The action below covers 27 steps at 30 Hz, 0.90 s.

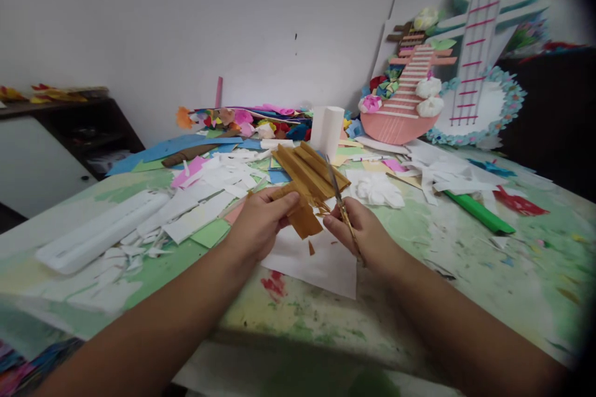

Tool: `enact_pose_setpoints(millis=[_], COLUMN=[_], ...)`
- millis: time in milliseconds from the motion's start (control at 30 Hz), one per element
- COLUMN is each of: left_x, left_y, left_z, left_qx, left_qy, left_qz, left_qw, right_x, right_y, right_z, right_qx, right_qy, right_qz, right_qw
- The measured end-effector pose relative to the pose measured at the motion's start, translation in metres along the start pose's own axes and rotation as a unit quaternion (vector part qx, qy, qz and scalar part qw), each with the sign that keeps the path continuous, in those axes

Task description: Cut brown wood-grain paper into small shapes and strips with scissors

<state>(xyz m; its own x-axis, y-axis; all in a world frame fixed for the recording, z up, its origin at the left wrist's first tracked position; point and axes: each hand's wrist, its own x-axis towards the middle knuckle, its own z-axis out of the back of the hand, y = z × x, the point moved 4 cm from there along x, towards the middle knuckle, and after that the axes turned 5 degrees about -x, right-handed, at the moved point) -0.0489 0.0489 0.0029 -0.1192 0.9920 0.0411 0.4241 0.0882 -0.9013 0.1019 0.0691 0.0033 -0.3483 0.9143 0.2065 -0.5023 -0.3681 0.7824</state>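
Between thumb and fingers, my left hand (263,223) pinches a strip of golden-brown crepe paper (305,214). Its lower edge hangs over a white sheet (316,267) on the table. My right hand (365,232) is closed around a pair of scissors (341,198), blades pointing up and away beside the strip. Thin cut slivers show near the scissors, and a small brown scrap (311,249) is below the strip. Just behind my hands, a larger folded piece of the same brown paper (310,167) leans over the table's clutter. The scissor handles are partly hidden by my fingers.
White paper scraps (223,173) and a long white device (102,232) lie on the left. A white roll (327,130) stands at the back, with a crumpled white paper flower (377,187) nearer. To the right are a green roll (482,212) and decorated cardboard instruments (403,108).
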Motion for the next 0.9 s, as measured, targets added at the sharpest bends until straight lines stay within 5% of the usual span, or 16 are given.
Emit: enact_pose_setpoints(millis=[200,900], left_x=[0.002,-0.001], left_y=[-0.007,-0.018], left_z=[0.004,0.006], left_qx=[-0.041,-0.020], left_qy=[-0.010,-0.088], left_qz=[-0.003,-0.097], left_qw=[0.999,0.991], right_x=[-0.005,-0.008], right_y=[0.004,0.006], right_z=[-0.008,-0.017], right_qx=[-0.145,-0.191], right_qy=[0.059,0.108], right_qz=[0.023,0.057], right_qw=[0.987,0.974])
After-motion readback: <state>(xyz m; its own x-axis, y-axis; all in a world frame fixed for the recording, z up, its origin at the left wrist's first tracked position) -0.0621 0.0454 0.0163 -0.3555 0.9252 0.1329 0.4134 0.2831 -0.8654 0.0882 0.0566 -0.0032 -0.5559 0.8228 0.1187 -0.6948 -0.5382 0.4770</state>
